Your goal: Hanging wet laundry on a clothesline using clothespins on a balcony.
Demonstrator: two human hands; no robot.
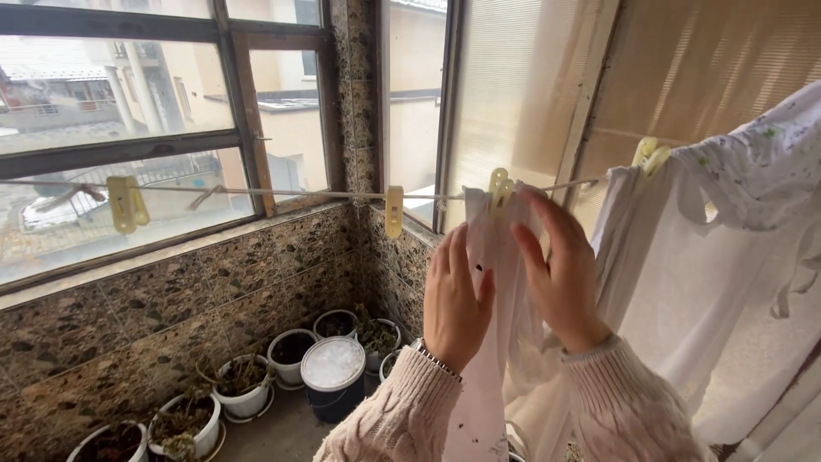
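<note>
A thin clothesline (299, 194) runs across a balcony in front of the windows. A white garment with small dark specks (492, 257) hangs from it under a yellow clothespin (499, 188). My left hand (456, 301) grips the garment's left edge. My right hand (560, 274) holds the cloth from the right, fingers reaching up beside the pin. Two spare yellow clothespins (393, 211) (126, 204) hang on the line to the left.
More white laundry (735, 222) hangs at the right, pinned by another yellow clothespin (647, 154). Below stand several white flowerpots (244, 389) and a dark bucket with a white lid (333, 376) against a speckled stone wall (171, 308).
</note>
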